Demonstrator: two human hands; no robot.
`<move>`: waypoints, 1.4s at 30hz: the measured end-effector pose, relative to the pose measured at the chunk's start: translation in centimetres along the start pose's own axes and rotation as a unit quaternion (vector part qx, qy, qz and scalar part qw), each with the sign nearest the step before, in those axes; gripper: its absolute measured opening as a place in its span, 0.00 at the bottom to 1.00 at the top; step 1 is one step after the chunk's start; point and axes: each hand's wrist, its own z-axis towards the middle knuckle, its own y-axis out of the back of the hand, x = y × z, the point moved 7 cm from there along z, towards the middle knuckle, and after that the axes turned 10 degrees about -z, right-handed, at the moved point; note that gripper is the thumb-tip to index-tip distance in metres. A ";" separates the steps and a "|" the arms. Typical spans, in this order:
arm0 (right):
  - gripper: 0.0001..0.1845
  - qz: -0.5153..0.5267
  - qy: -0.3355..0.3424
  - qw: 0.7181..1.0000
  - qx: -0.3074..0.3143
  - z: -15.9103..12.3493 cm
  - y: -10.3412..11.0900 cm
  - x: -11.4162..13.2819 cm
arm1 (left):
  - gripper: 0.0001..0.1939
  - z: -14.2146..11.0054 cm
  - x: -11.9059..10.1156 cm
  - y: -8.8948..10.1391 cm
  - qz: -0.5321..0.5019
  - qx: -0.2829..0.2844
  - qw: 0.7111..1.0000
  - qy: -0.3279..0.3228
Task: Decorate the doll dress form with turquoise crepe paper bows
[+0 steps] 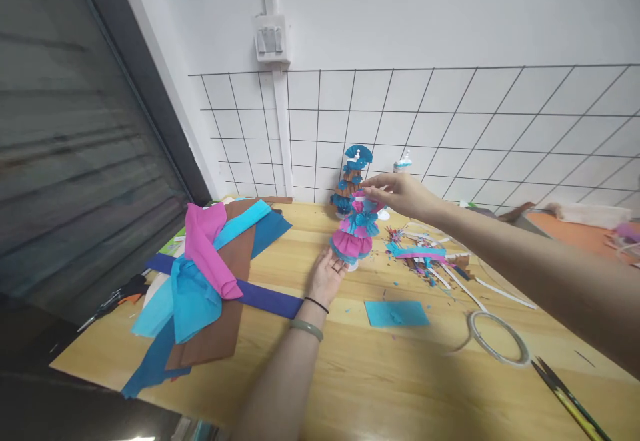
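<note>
A small paper doll in a pink and blue ruffled dress stands on the wooden table. My left hand cups the pink skirt from below, fingers curled against it. My right hand reaches in from the right and pinches the top of the doll with thumb and fingertips. Just behind stands a second doll in blue and brown paper.
A pile of pink, blue and brown crepe paper sheets lies at the left. A blue paper square, paper scraps, a tape ring and scissors lie at the right. A wire grid lines the wall.
</note>
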 end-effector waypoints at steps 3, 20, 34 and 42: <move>0.18 -0.015 0.002 1.000 -0.021 -0.1 0.2 0.1 | 0.10 0.2 -0.2 0.2 0.009 0.000 1.000 -0.006; 0.15 0.027 -0.040 0.982 -0.183 -6.3 4.1 -2.1 | 0.13 0.2 -0.9 0.2 0.039 0.003 0.999 -0.028; 0.11 0.074 -0.155 0.983 -0.066 -21.5 -6.6 -7.0 | 0.04 -0.3 -0.6 -0.2 0.005 -0.016 1.000 0.002; 0.12 0.113 -0.164 0.980 -0.005 -22.2 -11.0 -6.4 | 0.04 -0.6 -0.6 0.2 -0.010 -0.031 0.999 0.005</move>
